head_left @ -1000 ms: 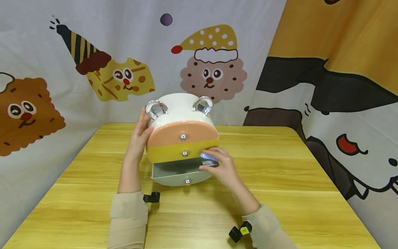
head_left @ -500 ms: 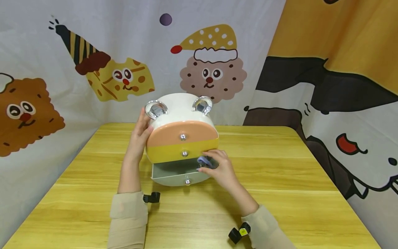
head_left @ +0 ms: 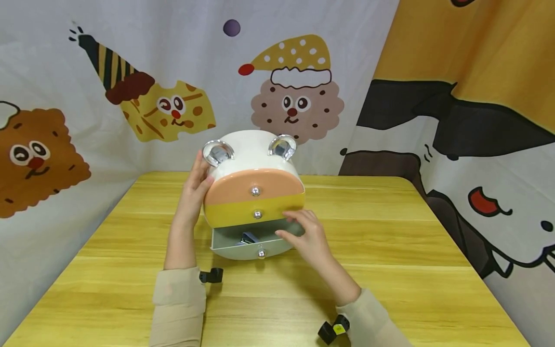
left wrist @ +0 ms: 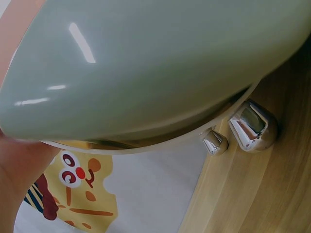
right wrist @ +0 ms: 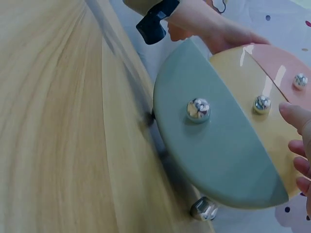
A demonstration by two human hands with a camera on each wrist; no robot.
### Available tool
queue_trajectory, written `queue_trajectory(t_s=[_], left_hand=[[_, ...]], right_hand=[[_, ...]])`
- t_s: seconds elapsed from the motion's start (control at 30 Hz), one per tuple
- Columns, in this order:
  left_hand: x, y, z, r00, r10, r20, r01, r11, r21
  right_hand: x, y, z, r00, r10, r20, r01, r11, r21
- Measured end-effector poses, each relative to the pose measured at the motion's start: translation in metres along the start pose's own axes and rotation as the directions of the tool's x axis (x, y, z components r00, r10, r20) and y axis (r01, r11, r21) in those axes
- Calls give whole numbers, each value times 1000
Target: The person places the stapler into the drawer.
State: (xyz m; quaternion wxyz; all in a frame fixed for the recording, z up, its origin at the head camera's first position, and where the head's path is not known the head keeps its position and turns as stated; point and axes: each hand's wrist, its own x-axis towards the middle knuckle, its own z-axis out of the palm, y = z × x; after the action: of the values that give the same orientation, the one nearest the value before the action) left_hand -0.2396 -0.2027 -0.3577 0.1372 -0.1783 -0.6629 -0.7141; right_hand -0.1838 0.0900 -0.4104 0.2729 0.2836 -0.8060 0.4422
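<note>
A small storage box stands on the table, with a white body, silver ears and peach, yellow and green drawer fronts. Its bottom green drawer is pulled out. Inside that drawer lies a small blue stapler, partly hidden by the drawer front. My left hand rests against the box's left side, fingers extended and thumb near the front edge. At the right of the pulled-out drawer hovers my right hand, thumb and fingers apart with nothing between them.
Silver knobs stick out from the drawer fronts. Silver feet hold the box off the wooden table. A printed cartoon curtain hangs behind the table.
The blue stapler, pinched in my right hand before, has been let go and now lies in the green drawer. My right fingers have spread apart. The left hand has stayed still.
</note>
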Motion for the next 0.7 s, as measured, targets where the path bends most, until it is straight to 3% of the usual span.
queue_trajectory(t_s=[0.2, 0.4, 0.7], left_hand=[[0, 1, 0, 1000, -6, -2, 6, 1000, 6], [0, 2, 1, 1000, -13, -8, 13, 1000, 6], [1, 3, 1, 1000, -5, -5, 5, 1000, 14]], right_hand=[[-2, -9, 3, 997, -62, -43, 59, 995, -79], [-10, -15, 9, 994, -114, -7, 112, 985, -130], [-23, -16, 21, 996, -81, 34, 84, 990, -115]])
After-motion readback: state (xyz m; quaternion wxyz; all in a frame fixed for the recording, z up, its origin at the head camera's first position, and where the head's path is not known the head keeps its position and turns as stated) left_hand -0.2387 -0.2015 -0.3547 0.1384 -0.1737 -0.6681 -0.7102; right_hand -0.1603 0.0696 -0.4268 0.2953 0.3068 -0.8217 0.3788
